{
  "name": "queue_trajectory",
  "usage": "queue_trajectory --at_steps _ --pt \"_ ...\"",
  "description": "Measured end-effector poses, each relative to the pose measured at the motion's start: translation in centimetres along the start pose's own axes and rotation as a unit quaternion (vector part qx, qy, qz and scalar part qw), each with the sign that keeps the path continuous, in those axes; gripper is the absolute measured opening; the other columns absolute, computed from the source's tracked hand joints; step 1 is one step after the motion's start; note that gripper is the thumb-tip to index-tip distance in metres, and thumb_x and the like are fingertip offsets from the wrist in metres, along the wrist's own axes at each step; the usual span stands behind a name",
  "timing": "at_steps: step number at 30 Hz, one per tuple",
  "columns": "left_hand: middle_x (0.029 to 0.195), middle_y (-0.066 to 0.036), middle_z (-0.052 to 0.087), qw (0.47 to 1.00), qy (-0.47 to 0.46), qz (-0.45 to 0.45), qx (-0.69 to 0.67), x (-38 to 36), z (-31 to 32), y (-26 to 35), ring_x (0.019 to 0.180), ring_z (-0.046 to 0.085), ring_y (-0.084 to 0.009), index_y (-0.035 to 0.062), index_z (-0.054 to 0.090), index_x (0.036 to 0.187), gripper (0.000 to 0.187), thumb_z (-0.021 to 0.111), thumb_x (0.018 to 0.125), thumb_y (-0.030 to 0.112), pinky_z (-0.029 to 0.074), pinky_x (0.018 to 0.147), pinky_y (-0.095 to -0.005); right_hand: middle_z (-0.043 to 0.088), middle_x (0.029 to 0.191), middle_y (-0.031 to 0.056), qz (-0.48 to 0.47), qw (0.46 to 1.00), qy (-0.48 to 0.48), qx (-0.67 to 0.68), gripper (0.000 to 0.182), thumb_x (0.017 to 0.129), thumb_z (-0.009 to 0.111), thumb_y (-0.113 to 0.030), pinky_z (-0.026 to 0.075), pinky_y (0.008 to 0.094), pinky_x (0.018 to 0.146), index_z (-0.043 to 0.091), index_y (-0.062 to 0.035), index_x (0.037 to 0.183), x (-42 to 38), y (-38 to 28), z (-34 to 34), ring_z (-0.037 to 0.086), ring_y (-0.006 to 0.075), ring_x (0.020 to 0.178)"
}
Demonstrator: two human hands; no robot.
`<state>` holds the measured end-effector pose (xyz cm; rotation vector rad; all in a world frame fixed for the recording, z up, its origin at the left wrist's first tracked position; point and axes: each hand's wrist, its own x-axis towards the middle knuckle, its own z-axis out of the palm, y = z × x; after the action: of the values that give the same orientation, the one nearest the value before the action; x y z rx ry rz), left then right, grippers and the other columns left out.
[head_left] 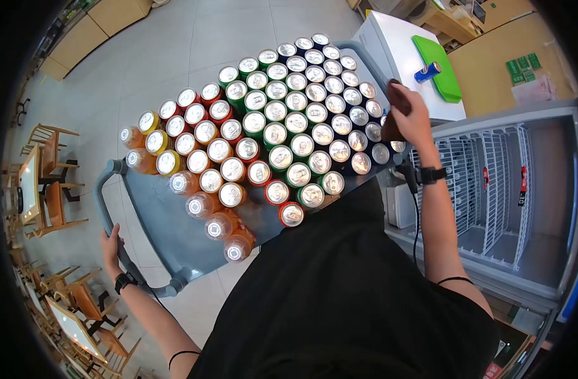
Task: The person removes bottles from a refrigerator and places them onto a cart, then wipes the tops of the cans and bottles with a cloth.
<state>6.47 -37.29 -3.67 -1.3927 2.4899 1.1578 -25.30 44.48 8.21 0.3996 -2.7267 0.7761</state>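
Observation:
My left hand (112,247) is closed around the grey handle (104,199) of a cart, at the left. In my right hand (414,117) is a brown cloth (397,101), bunched beside the cart's right end, against the nearest cans. Rows of drink cans stand upright on the cart's grey top (156,211): dark blue cans (322,134) at the right, green cans (275,134) in the middle, red cans (220,150) and yellow cans (169,162) further left. Several orange-coloured plastic bottles (199,205) line the left edge of the group.
An upright fridge (484,189) with white wire shelves stands at the right, its interior visible. Behind my right hand, a white chest (390,44) bears a green board (437,69) and a blue can (427,72) lying on its side. Wooden chairs (54,196) and tables are at the left.

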Motion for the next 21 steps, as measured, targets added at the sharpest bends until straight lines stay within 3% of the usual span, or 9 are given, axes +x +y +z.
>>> queue_trajectory --at_steps 1,3,5,7,11,13,15,17,21 --pt "0.076 -0.004 0.056 0.995 -0.052 0.014 -0.086 -0.8 -0.6 0.2 0.055 0.058 -0.0127 0.0078 0.055 0.1 0.03 0.073 0.091 0.031 0.048 0.047 -0.0293 0.064 0.113 0.0167 0.032 0.999 0.027 -0.001 0.049 0.08 0.067 -0.002 0.051 0.04 0.095 0.063 -0.0112 0.129 -1.4 1.0 -0.8 0.064 0.0354 0.107" --pt "0.075 -0.005 0.056 0.989 -0.099 -0.013 -0.109 -2.7 -0.8 -0.3 0.056 0.059 -0.0148 0.0074 0.054 0.107 0.028 0.07 0.094 0.027 0.048 0.045 -0.0315 0.065 0.116 0.0171 0.087 0.993 0.082 -0.023 0.047 0.082 0.068 -0.005 0.05 0.0412 0.096 0.063 -0.0116 0.129 -4.4 4.2 -2.5 0.063 0.0353 0.11" --pt "0.075 -0.004 0.055 0.987 -0.063 -0.086 -0.119 -4.4 0.6 -0.1 0.054 0.058 -0.0145 0.0076 0.054 0.115 0.031 0.069 0.094 0.025 0.048 0.044 -0.0318 0.065 0.117 0.018 0.154 0.979 0.124 -0.047 0.046 0.084 0.07 -0.007 0.05 0.0427 0.098 0.064 -0.0121 0.129 -7.4 7.6 -4.0 0.062 0.0361 0.112" --pt "0.071 -0.004 0.054 0.981 -0.061 -0.08 -0.165 -3.4 1.0 -1.2 0.05 0.056 -0.0148 0.0061 0.056 0.119 0.033 0.068 0.094 0.023 0.048 0.043 -0.0328 0.066 0.117 0.0193 0.21 0.962 0.147 -0.094 0.043 0.084 0.07 -0.009 0.05 0.0433 0.098 0.064 -0.0105 0.127 -10.0 10.0 -5.1 0.063 0.0362 0.112" --pt "0.064 -0.003 0.05 0.996 -0.032 -0.046 -0.074 -2.6 0.7 -1.8 0.043 0.051 -0.0149 0.0027 0.059 0.116 0.031 0.068 0.092 0.021 0.044 0.039 -0.0308 0.072 0.112 0.0204 0.215 0.969 0.12 -0.033 0.043 0.082 0.071 -0.01 0.053 0.0417 0.096 0.065 -0.0046 0.125 -13.1 15.8 -3.1 0.069 0.0341 0.106" --pt "0.063 -0.002 0.049 0.998 -0.028 -0.037 -0.052 -1.6 1.1 -1.7 0.041 0.05 -0.0148 0.0017 0.06 0.112 0.029 0.068 0.091 0.021 0.043 0.038 -0.03 0.072 0.112 0.0207 0.239 0.966 0.069 -0.066 0.053 0.082 0.078 -0.031 0.053 0.0409 0.094 0.065 -0.0026 0.125 -12.9 16.0 -1.1 0.069 0.0336 0.106" --pt "0.063 -0.003 0.05 0.996 -0.007 -0.048 -0.076 -2.6 1.0 -1.8 0.04 0.05 -0.0152 0.0018 0.06 0.108 0.027 0.069 0.09 0.02 0.043 0.038 -0.0295 0.072 0.112 0.0195 0.272 0.949 0.028 -0.159 0.062 0.08 0.08 -0.043 0.053 0.0408 0.094 0.065 -0.0016 0.124 -12.4 15.3 0.9 0.069 0.0333 0.106" --pt "0.064 -0.004 0.051 0.998 0.026 -0.033 -0.055 -3.6 0.9 -1.6 0.041 0.051 -0.016 0.002 0.06 0.105 0.027 0.07 0.09 0.022 0.043 0.038 -0.0303 0.072 0.114 0.019 0.293 0.948 0.017 -0.127 0.065 0.079 0.08 -0.045 0.053 0.0408 0.094 0.065 -0.002 0.125 -11.0 13.2 0.8 0.069 0.0331 0.106" --pt "0.071 -0.008 0.058 0.99 0.091 0.087 0.057 -4.1 1.6 -4.5 0.046 0.055 -0.017 -0.0001 0.059 0.109 0.034 0.071 0.091 0.026 0.044 0.04 -0.0302 0.071 0.119 0.0176 0.324 0.94 -0.014 -0.109 0.07 0.076 0.082 -0.05 0.053 0.0407 0.095 0.064 -0.0028 0.125 -10.4 14.5 0.7 0.068 0.0326 0.109"
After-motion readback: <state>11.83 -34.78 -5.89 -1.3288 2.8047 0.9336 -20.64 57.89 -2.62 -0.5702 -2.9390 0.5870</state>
